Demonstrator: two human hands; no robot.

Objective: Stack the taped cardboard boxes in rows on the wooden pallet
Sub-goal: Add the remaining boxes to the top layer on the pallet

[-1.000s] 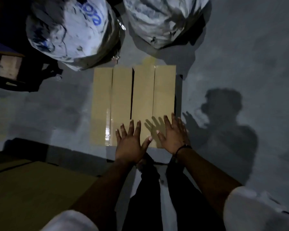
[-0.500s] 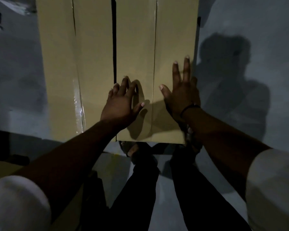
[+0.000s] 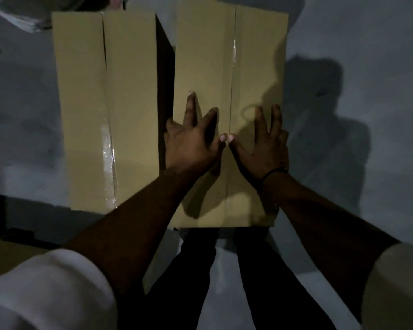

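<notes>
Both hands have closed together in the last half-second: left hand [image 3: 191,144] and right hand [image 3: 260,148] press flat on the right-hand box [image 3: 205,55] at centre frame, fingers spread, thumbs touching over its taped seam [image 3: 233,67]. Its long axis runs up the frame, away from the fingertips. A dark gap parts it from the neighbouring box [image 3: 129,91] at left, while grey floor [image 3: 367,44] lies open at right.
</notes>
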